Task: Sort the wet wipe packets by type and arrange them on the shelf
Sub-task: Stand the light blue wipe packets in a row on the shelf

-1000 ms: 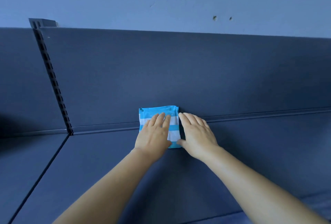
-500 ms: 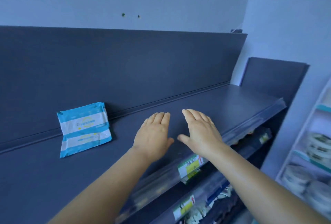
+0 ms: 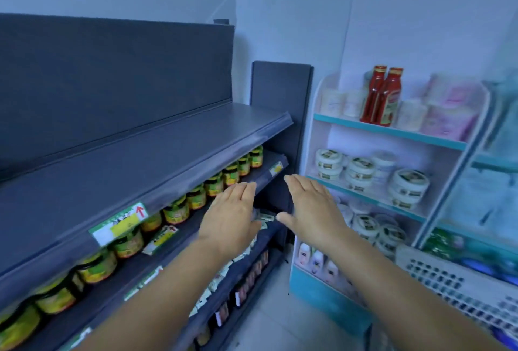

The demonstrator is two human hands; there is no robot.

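Both hands, left hand [image 3: 232, 219] and right hand [image 3: 314, 210], hold nothing, fingers straight. No wipe packet in view; basket [image 3: 459, 283] lies nearer the right hand.

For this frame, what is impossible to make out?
- Wet wipe packets: none in the head view; the top shelf runs off the left edge.
- Jar labels and price tag text: motion blur.
- Basket contents: cut off by the right edge, blurred.
- Lower shelf goods: partly behind the left hand and right hand.
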